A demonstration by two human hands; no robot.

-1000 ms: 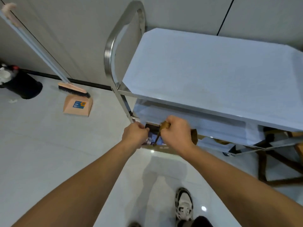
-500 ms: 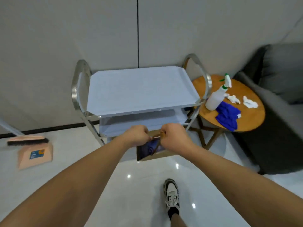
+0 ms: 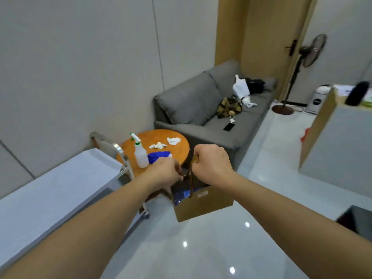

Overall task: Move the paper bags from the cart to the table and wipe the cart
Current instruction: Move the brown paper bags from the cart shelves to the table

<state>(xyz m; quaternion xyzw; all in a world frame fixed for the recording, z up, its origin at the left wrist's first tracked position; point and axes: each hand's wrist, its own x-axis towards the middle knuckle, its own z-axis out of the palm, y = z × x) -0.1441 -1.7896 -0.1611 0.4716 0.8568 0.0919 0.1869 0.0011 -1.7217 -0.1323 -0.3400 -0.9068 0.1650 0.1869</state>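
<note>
- Paper bag [image 3: 203, 204]: a second ago it sat tucked under the cart's lower shelves. Now it hangs free in mid-air over the floor, clear of the cart [image 3: 60, 190], at about 4 o'clock from the cart's end rail.
- Left hand [image 3: 165, 170]: fingers curled in, gripping at the bag's near handle. The handle itself is mostly hidden under the knuckles, so the exact hold is a judgement.
- Right hand [image 3: 213, 161]: clenched round the brown handle, whose loop end shows at the thumb side and whose strap runs down into the bag's mouth.
- Both hands held the same way half a second ago. Grip unchanged; only the load has lifted and swung.
- View has turned from the cart face-on toward the right. The cart now lies at 9 o'clock from the hands, with the round wooden table [image 3: 179, 150] at 12 o'clock just beyond them.
- Table top already carries a spray bottle [image 3: 141, 156], a blue cloth [image 3: 159, 156] and two crumpled white tissues [image 3: 158, 146]. Bare wood shows at its right edge.
- Bag mouth gapes; something blue shows inside.
- Reading: bag is off the cart and in transit, not yet set down. Next comes placement on the table's free right side, keeping clear of the bottle.
- Wiping not yet begun. Cloth and bottle lie untouched.
- Cart's top shelf shows bare. Lower shelves are out of view, so I cannot tell whether more bags remain.
</note>
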